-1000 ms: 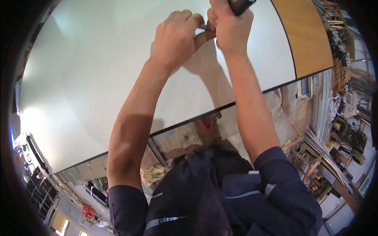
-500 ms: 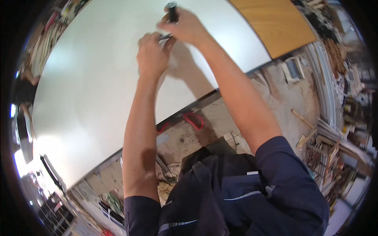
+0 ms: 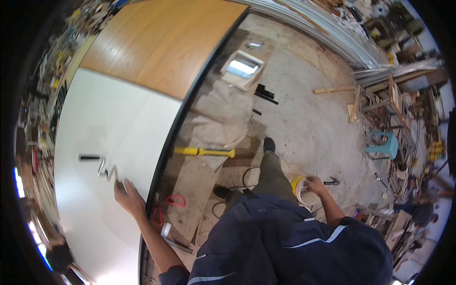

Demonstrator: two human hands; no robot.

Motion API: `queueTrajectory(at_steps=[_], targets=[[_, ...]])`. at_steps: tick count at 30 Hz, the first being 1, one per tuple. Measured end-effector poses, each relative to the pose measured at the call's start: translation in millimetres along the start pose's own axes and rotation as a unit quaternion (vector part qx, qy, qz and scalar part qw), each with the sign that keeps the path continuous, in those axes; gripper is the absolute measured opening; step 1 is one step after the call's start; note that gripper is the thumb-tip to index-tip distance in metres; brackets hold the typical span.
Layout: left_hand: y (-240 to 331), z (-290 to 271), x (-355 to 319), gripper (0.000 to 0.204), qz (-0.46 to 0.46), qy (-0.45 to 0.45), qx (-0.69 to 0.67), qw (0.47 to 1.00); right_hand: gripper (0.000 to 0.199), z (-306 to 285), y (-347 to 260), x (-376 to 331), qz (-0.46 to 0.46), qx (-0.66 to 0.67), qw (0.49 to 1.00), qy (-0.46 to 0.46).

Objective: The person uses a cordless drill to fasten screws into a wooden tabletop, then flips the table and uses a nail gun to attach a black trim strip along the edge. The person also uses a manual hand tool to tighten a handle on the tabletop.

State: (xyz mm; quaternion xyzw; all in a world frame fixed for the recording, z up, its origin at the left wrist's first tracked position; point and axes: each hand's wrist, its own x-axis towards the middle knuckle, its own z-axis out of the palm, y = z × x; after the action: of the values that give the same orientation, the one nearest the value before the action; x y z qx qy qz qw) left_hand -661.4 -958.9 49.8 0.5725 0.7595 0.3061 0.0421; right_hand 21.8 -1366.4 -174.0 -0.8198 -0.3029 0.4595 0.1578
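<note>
Black-handled tool (image 3: 90,157): lies flat on the white panel (image 3: 95,142), well left of the panel's dark edge. Bent metal pieces (image 3: 108,171): silver, zigzag in outline, just right of the tool and blurred; exact form cannot be told. Left hand (image 3: 127,197): rests palm down on the white panel near its edge, fingers spread loosely, fingertips just beside the metal pieces; whether they touch cannot be told. Wood-grain panel (image 3: 161,42): adjoins the white one at the upper end. Red cord loop (image 3: 170,202): on a board on the floor, just right of the panel edge. Yellow-handled tool (image 3: 204,152): lies across a grey cloth (image 3: 223,116) on the dusty floor (image 3: 304,114). Right hand (image 3: 314,184): down by the person's side, fingers curled around the rim of a roll of tape (image 3: 300,189), pale with a yellow edge. Turquoise plastic stool (image 3: 383,145): stands on the floor, far right, below stacked timber.
</note>
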Motion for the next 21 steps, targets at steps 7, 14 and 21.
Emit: queueTrajectory(at_steps=[7, 14, 21], targets=[[201.0, 86.3, -112.2, 0.042, -0.017, 0.010, -0.040, 0.999, 0.021, -104.5, 65.2, 28.0, 0.310, 0.268, 0.912, -0.026], [337.8, 195.0, -76.9, 0.027, 0.143, 0.013, -0.128, 0.981, 0.024, -198.0, -18.0, 190.3, 0.134, 0.362, 0.922, 0.005], [418.8, 250.7, 0.1, 0.029, 0.157, 0.014, -0.007, 0.987, 0.036, -306.4, -112.2, 220.7, 0.028, 0.432, 0.898, 0.079]])
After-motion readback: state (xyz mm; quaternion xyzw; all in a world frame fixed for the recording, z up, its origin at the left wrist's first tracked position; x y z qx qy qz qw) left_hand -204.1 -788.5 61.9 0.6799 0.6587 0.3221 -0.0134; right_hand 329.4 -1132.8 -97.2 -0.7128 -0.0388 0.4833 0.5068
